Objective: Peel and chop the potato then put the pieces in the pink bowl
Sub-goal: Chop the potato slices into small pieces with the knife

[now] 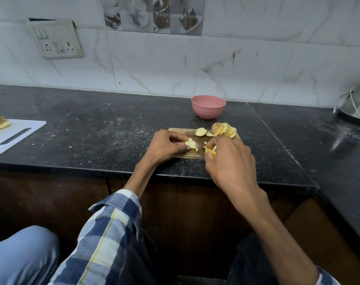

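My left hand pins the potato piece steady for cutting — right hand grips the yellow-handled knife. The pink bowl waits at twelve o'clock.

black counter | wooden board, pink bowl (behind it), white board, steel vessel

A rounded pink plastic bowl stands on a black stone countertop flecked with pale specks. A light brown wooden chopping board carries pale yellow potato slices with tan, brown-spotted skin edges. A yellow-handled knife shows beside a pale yellow potato piece. To the left lies a white plastic cutting board. The wall tiles are white marble-patterned with beige veins. One shirt sleeve is a blue, navy and white check with thin yellow lines.
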A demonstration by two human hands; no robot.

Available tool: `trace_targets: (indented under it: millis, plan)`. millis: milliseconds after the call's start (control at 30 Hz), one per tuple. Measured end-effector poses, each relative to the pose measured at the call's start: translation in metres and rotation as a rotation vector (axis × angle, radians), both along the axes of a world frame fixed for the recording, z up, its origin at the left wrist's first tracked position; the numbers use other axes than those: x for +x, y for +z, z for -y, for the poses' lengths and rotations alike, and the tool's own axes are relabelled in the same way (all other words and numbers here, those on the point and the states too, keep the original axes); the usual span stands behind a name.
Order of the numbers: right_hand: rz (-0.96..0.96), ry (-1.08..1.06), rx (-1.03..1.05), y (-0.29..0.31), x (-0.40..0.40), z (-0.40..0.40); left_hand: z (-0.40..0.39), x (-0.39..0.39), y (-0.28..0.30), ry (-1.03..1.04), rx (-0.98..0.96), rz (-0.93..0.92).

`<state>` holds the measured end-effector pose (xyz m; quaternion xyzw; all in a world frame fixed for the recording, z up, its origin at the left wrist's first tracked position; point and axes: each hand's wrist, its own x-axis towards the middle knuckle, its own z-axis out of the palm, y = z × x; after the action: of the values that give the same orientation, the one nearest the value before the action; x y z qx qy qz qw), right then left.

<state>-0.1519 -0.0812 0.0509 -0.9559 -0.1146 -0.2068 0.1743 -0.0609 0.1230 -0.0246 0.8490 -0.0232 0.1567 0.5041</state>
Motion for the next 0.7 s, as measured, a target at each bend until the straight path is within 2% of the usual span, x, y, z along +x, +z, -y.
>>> trace_targets:
  millis: [167, 700]
  plan:
    - [0.050, 0.001, 0.027, -0.015, 0.031, -0.018, 0.000, 0.002, -0.002, 0.007, 0.007, 0.039]
    - [-0.078, 0.026, 0.028, -0.010, 0.053, -0.046, -0.001, 0.005, -0.005, 0.025, 0.062, 0.089]
